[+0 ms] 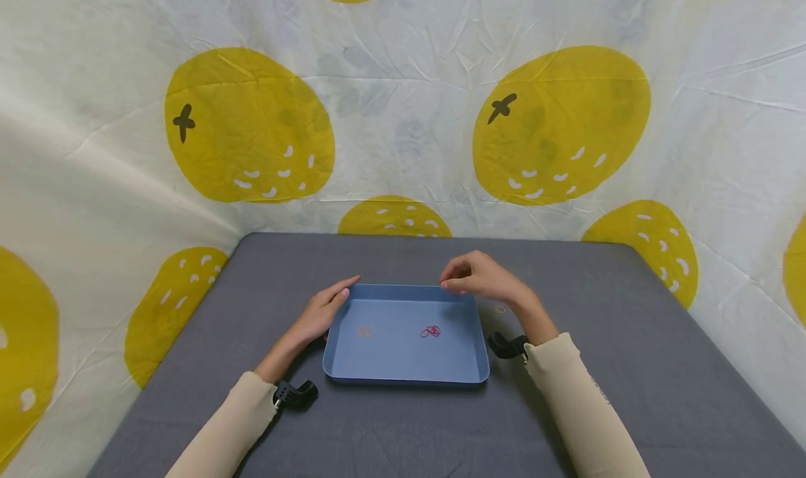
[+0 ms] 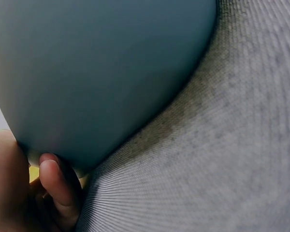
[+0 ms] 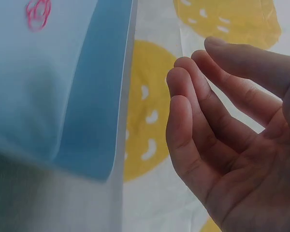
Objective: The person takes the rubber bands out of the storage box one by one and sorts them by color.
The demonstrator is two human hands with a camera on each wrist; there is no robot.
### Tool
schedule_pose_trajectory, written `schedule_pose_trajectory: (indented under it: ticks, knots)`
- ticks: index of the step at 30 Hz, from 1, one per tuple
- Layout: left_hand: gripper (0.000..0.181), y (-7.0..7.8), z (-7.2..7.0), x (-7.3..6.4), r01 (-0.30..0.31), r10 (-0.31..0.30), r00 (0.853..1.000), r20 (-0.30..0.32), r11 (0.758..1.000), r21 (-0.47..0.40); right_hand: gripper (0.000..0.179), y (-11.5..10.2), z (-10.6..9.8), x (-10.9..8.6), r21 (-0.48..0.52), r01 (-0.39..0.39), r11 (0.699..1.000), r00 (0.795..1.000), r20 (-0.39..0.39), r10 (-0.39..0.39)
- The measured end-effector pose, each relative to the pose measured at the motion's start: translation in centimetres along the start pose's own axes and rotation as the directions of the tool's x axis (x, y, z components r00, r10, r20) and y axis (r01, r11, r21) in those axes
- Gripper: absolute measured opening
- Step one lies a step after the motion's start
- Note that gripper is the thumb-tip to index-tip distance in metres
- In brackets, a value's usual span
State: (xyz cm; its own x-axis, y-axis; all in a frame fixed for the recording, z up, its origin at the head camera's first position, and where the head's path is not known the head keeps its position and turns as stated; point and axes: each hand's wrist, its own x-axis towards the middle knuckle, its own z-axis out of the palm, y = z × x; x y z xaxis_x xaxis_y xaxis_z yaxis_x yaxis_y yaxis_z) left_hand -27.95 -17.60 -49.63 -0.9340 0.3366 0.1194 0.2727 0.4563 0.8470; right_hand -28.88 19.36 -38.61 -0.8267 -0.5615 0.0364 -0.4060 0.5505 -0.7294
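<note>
A shallow blue tray (image 1: 403, 366) lies on the table. My left hand (image 1: 322, 311) grips it by the far left corner, the thumb along the rim; in the left wrist view bent fingers (image 2: 58, 183) press close against the outer wall. Over the far right corner hovers my right hand (image 1: 480, 275), fingers loosely bent and thumb near the index fingertip. No object shows between those fingers in the right wrist view. Thin red loops like rubber bands (image 1: 431, 332) lie together inside the tray. Left of them sit faint orange loops (image 1: 365, 332).
One small tan loop (image 1: 500, 310) lies on the grey tablecloth (image 1: 403, 429) just right of the tray, beside my right forearm. A white curtain (image 1: 403, 135) with big yellow fruit prints hangs behind the table and along its sides.
</note>
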Motion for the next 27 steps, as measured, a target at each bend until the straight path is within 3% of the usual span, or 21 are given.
schedule_pose_trajectory:
  ticks: [5, 17, 27]
  knots:
    - [0.046, 0.1, 0.0, 0.0, -0.008, 0.008, 1.000, 0.003, 1.000, 0.009, 0.018, -1.2, 1.1, 1.1, 0.025, 0.035, 0.999, 0.998, 0.048, -0.037]
    - [0.045, 0.2, 0.0, -0.2, -0.002, 0.002, 1.000, -0.001, 1.000, 0.003, 0.020, -2.4, 4.4, 4.3, 0.036, 0.039, 0.999, 0.986, 0.160, -0.044]
    - [0.046, 0.1, 0.0, 0.1, 0.036, -0.036, 0.999, 0.005, 0.999, -0.024, 0.015, -3.3, 7.2, 6.2, 0.035, 0.078, 0.996, 0.974, 0.211, -0.084]
